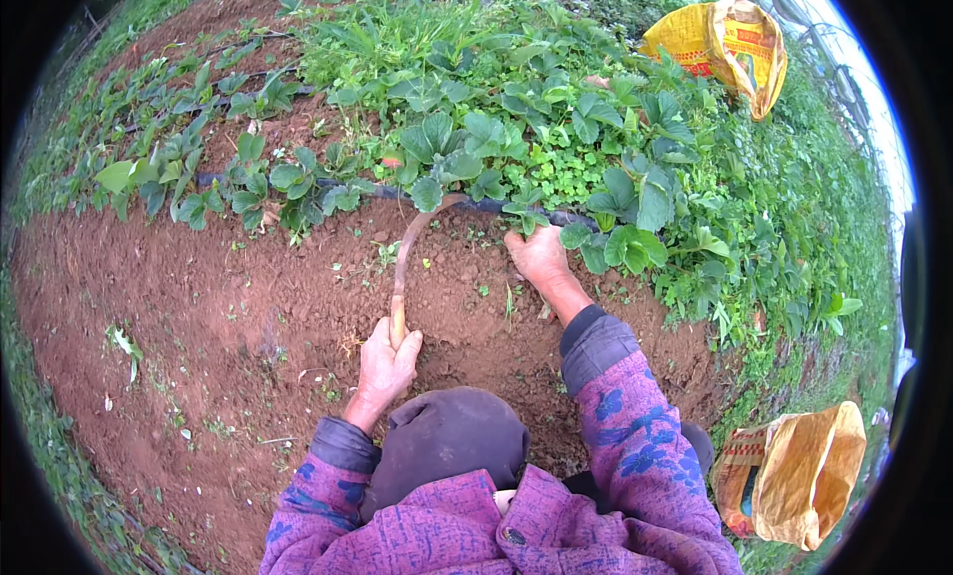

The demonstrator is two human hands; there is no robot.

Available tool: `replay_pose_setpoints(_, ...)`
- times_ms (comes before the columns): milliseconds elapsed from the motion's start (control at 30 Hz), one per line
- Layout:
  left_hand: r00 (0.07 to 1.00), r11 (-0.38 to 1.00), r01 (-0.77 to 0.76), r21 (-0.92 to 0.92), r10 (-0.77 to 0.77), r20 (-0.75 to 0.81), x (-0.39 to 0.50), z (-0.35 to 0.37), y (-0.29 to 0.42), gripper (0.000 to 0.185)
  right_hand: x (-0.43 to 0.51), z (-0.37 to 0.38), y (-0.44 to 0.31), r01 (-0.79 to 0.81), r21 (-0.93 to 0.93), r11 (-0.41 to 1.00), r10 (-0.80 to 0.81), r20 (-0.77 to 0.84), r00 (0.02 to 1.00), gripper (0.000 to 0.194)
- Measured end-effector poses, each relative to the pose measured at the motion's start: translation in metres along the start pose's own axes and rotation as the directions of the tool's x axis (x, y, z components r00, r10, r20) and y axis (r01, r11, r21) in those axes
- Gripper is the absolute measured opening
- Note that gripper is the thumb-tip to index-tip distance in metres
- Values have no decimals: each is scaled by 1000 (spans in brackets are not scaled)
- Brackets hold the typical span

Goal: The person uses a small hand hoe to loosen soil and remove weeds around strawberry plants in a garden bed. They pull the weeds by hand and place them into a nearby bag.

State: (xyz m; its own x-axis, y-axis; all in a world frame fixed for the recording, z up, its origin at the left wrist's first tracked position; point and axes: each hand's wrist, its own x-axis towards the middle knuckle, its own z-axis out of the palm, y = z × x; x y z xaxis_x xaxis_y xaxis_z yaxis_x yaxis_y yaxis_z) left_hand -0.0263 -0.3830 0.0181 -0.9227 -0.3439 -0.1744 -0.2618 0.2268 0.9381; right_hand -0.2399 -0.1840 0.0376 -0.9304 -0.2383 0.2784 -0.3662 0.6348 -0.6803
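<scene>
My left hand (383, 363) grips the wooden handle of a sickle (403, 262). Its curved, soil-marked blade reaches up over the bare earth, and the tip meets a black irrigation pipe (488, 204) at the edge of the plants. Farther right, my right hand (541, 259) is low at the soil just below that pipe, its fingers curled and partly hidden. Strawberry leaves (525, 216) hang at its fingertips, and whether it pinches anything is unclear. Larger strawberry plants (636, 195) spread beside and beyond this hand, with small clover-like weeds (562, 162) among them.
An opened yellow woven sack (752, 58) stands among the greenery at the far right. Another woven sack (808, 474), its mouth open, is near my right side. Reddish-brown soil (186, 307) runs along the left, with a wilted plant (125, 344) on it. My knee (454, 433) is bent close in front.
</scene>
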Motion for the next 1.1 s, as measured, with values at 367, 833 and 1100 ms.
replay_pose_setpoints(367, 966, 857, -244, 455, 256, 37, -15, -4, 28, 19, -56, -150, 32, 16, -120, 993, 31, 384, 923, 27)
replay_pose_setpoints(833, 771, 672, -636, 379, 575, 274, 97, 98, 198, 16, -101, -150, 95, 266, -140, 954, -271, -19, 962, 22)
replay_pose_setpoints(1100, 755, -94, -655, 750, -21, 656, 247, 116, 184, 17, -100, -153, 85, 240, -262, 935, -251, -10, 968, 22)
